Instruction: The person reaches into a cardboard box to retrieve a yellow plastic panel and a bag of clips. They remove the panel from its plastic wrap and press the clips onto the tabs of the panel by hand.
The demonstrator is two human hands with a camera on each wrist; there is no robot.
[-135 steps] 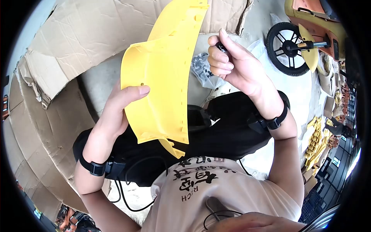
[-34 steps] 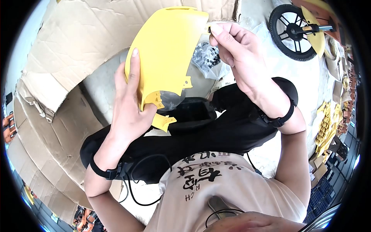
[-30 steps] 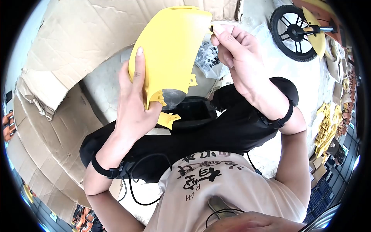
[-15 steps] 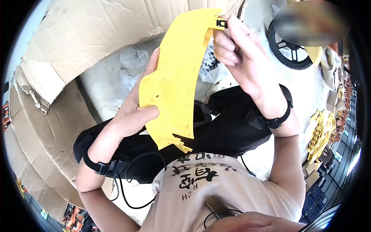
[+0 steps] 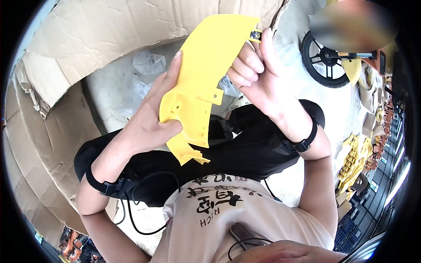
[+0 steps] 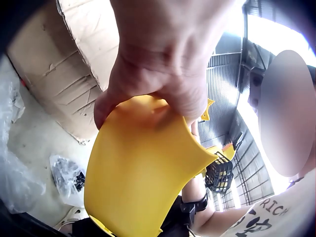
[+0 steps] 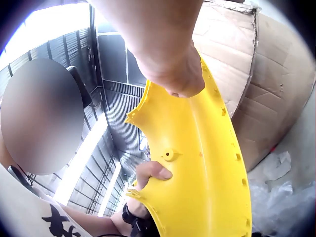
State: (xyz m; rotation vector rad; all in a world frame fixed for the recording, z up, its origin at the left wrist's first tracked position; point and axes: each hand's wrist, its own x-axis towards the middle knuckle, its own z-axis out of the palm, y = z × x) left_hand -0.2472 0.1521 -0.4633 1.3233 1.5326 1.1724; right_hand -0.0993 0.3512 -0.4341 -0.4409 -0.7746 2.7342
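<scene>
A curved yellow plastic panel (image 5: 219, 48) with holes and tabs along its edges is held up over the lap. My left hand (image 5: 153, 120) grips its left side, thumb on the inner face and fingers behind. In the right wrist view the same panel (image 7: 197, 163) shows its inner side, with a round screw boss. A small black clip (image 5: 255, 34) sits around the tab at the panel's upper right corner. My right hand (image 5: 263, 76) pinches there, thumb against the clip's outer end, other fingers curled below; the fingertip behind the tab is hidden.
Large cardboard sheets (image 5: 131, 26) lie at the left and back. A clear bag (image 6: 66, 180) holding black pieces stands on the floor. A scooter wheel (image 5: 326, 59) is at the back right, and stacked yellow parts (image 5: 353, 162) lie farther right.
The right hand has brought the black clip from apart from the panel to its corner tab. Since then, the panel has been turned over and back, and the clip now sits on the tab.
</scene>
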